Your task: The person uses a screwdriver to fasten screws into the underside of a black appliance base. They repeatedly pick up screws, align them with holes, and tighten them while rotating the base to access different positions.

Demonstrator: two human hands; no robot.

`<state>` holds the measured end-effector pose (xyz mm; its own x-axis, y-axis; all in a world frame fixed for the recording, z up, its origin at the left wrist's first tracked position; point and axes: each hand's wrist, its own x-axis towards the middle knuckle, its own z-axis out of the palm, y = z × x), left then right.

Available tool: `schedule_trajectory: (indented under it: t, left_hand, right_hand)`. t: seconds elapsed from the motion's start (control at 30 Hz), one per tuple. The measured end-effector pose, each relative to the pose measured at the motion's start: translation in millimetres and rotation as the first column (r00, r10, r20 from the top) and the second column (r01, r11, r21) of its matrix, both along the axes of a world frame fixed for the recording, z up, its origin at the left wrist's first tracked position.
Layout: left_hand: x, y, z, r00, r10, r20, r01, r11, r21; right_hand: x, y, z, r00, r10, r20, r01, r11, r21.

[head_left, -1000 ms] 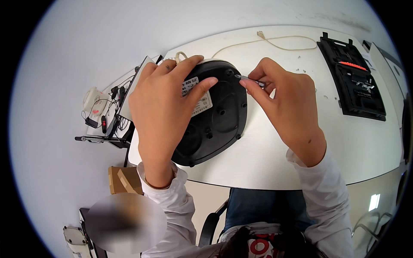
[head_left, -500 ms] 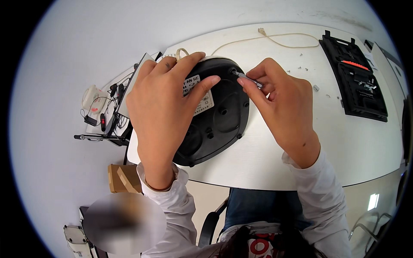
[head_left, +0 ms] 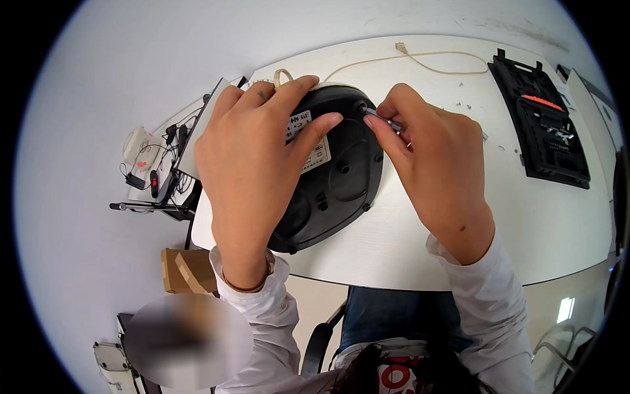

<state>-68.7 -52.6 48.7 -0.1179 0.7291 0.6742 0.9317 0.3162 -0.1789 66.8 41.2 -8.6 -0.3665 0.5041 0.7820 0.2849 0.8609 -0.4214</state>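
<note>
The appliance base (head_left: 357, 154) stands tilted on the table, its black underside with a pale label (head_left: 318, 155), round recesses and small feet turned towards me. My left hand (head_left: 246, 141) grips it from the left, fingers over the far rim and thumb across the label. In my right hand (head_left: 430, 151), thumb and fingers pinch a slim metal screwdriver (head_left: 380, 118). Its tip meets a hole near the far right corner of the base. Whether a screw sits in that hole is too small to make out.
A beige cord with a plug (head_left: 401, 48) runs along the table's far edge. Several small screws (head_left: 461, 105) lie right of the base, partly behind my right hand. An open black tool case (head_left: 548, 125) lies at the far right. A cardboard box (head_left: 180, 270) is at the lower left.
The base and both hands have shifted slightly to the right. My right hand has turned a little, with the screwdriver tip still at the same corner hole.
</note>
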Motion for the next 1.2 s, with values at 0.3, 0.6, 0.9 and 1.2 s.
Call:
schedule_trajectory:
  t: [0.3, 0.6, 0.9, 1.2]
  left_hand:
    - [-1.3, 0.9, -2.3, 0.999, -0.021, -0.037, 0.022, 0.999, 0.025]
    - [-2.2, 2.6, -3.9, 0.995, -0.047, -0.089, 0.053, 0.996, 0.067]
    - [-4.5, 0.1, -6.0, 0.992, -0.061, -0.108, 0.071, 0.993, 0.097]
    - [-5.7, -3.3, -6.5, 0.994, -0.054, -0.092, 0.062, 0.995, 0.081]
  right_hand:
    - [2.1, 2.9, 19.9, 0.971, -0.077, 0.228, 0.036, 0.984, 0.177]
    - [-1.7, 1.4, 4.0, 0.998, 0.0, 0.066, -0.006, 0.995, 0.098]
    - [-10.8, -10.2, -7.9, 0.995, -0.1, -0.012, 0.101, 0.994, 0.039]
    - [-13.5, -6.3, -9.3, 0.993, -0.12, -0.016, 0.121, 0.984, 0.13]
